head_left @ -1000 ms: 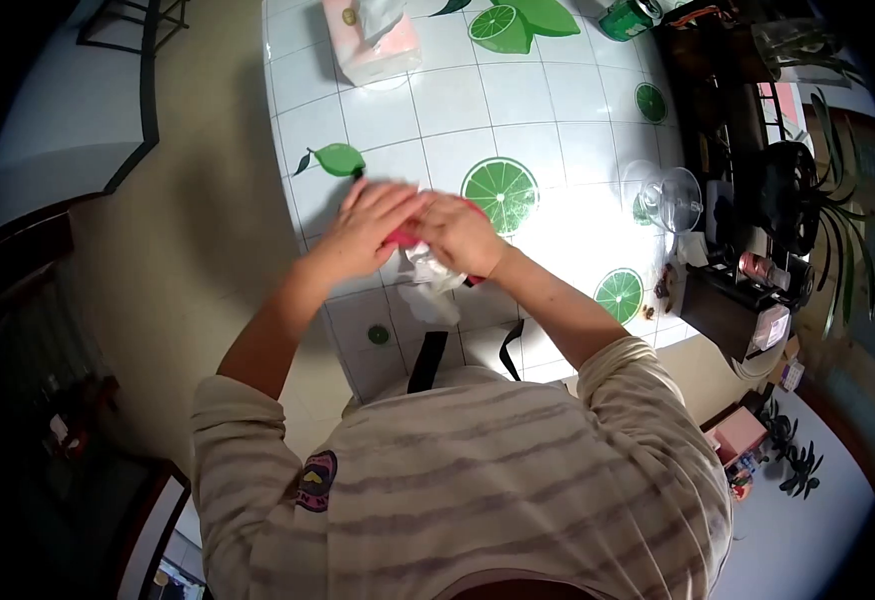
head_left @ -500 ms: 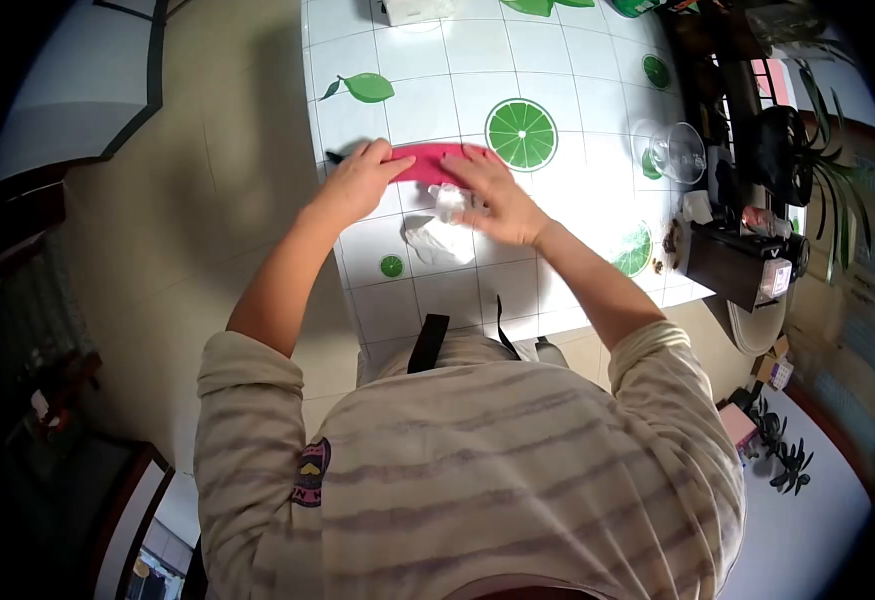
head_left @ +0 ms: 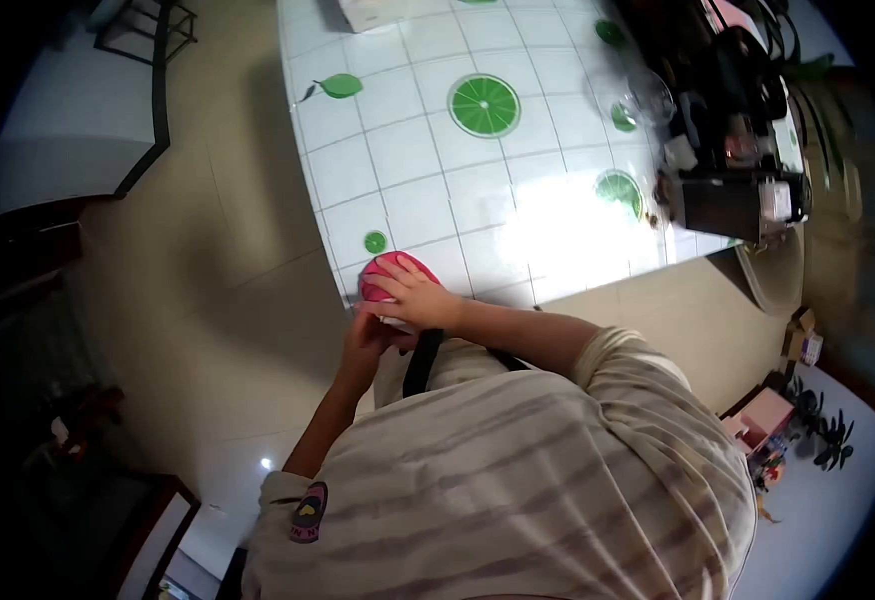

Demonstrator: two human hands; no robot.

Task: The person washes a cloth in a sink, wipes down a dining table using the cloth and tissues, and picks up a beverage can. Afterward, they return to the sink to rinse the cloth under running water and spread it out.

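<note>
The right hand lies over a soft-looking pink item, fingers spread apart across its upper face; how firmly they close on it cannot be told, since its underside is hidden. The left hand comes up from below, just beside the right, its fingers mostly covered, so its hold cannot be made out either. To handle the pink item well here, I would judge, the upper hand should press evenly with its spread fingers while the lower one gives support, as the corner offers little surface to lean on. The pink item sits under the right hand's fingers and shows beyond their tips, at the table's near left corner; whether it rests there or is lifted is unclear. Something white peeks out below the right hand, on the side toward the body, near a dark strap. Farther out, a small lime print lies near the left edge, and a clear cup stands toward the right edge, beyond a dark box.
</note>
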